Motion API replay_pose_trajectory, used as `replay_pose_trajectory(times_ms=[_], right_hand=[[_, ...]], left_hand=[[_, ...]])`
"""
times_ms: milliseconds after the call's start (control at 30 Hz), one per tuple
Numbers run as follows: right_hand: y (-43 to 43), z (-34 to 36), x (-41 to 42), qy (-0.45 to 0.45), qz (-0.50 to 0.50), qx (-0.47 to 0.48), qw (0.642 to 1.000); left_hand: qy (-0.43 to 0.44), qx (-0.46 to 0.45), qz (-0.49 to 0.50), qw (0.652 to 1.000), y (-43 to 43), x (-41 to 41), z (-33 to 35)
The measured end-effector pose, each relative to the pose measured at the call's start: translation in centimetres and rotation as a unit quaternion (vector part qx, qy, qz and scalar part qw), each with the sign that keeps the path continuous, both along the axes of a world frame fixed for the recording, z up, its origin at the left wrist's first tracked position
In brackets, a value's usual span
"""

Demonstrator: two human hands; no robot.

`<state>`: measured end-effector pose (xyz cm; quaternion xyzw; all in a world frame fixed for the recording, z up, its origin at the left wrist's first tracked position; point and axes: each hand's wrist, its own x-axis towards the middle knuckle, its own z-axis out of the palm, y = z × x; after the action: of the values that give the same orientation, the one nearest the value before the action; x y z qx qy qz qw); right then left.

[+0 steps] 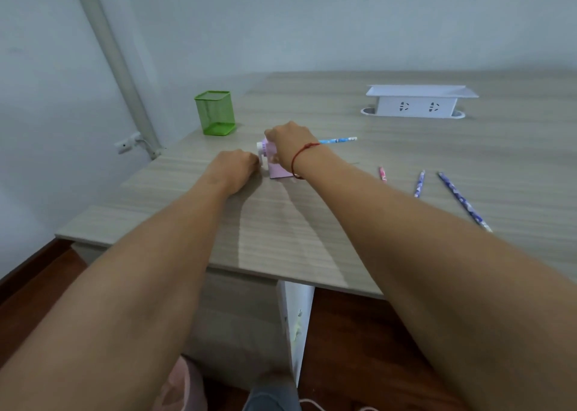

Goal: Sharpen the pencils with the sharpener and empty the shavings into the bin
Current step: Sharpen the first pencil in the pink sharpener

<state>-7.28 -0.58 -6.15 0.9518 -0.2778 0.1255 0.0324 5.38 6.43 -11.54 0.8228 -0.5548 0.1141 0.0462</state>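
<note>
Head view, the only one we've got. The right hand is draped over the top of the pink sharpener, fingers curled down its far side and clamping it to the table. The left hand is balled up at the sharpener's left end, right by the white crank. It looks like a grip on the handle, but the knuckles hide it, so I cannot tell what those fingers have hold of. The blue pencil pokes out of the right side, roughly level, tip end buried in the body.

This reads as the cranking step on the first pencil. To do it well, the right hand needs to press straight down so the box doesn't skate on that smooth top. The turns should be even, and they stop once the resistance drops off, because past that you only chew wood. The pencil also needs to stay straight in the hole.

Off to the right, well apart from the action, wait the red pencil, the purple pencil and the long pencil, the last partly behind the right forearm. A green cup stands at the back left. No bin clearly in shot. There is something pink low under the desk, too blurred to call.
</note>
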Motion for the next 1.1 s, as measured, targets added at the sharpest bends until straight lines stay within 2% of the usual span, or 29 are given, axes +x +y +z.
replay_pose_trajectory(times_ms=[267,567,767,867,967,1100], right_hand=[[-0.1,0.2,0.1,0.001,-0.012,0.004,1.000],[0.4,-0.2,0.9,0.007,-0.032,0.005,0.999],[0.7,0.0,0.3,-0.006,-0.018,0.015,1.000],[0.6,0.2,0.0,-0.013,-0.008,0.012,1.000],[0.4,0.3,-0.1,-0.013,0.000,0.015,1.000],[-0.1,-0.1,0.0,-0.006,0.011,-0.002,1.000]], left_hand=[[-0.047,-0.070,-0.012,0.996,-2.2,1.7,3.6],[-0.064,-0.147,-0.039,0.986,1.0,-0.8,3.8],[-0.013,-0.090,-0.003,0.996,3.4,-3.6,-0.2],[-0.020,-0.082,-0.014,0.996,3.1,-2.6,-0.1],[-0.035,-0.036,-0.030,0.998,2.2,-1.8,-0.7],[-0.025,-0.006,-0.007,1.000,0.5,-0.7,-1.4]])
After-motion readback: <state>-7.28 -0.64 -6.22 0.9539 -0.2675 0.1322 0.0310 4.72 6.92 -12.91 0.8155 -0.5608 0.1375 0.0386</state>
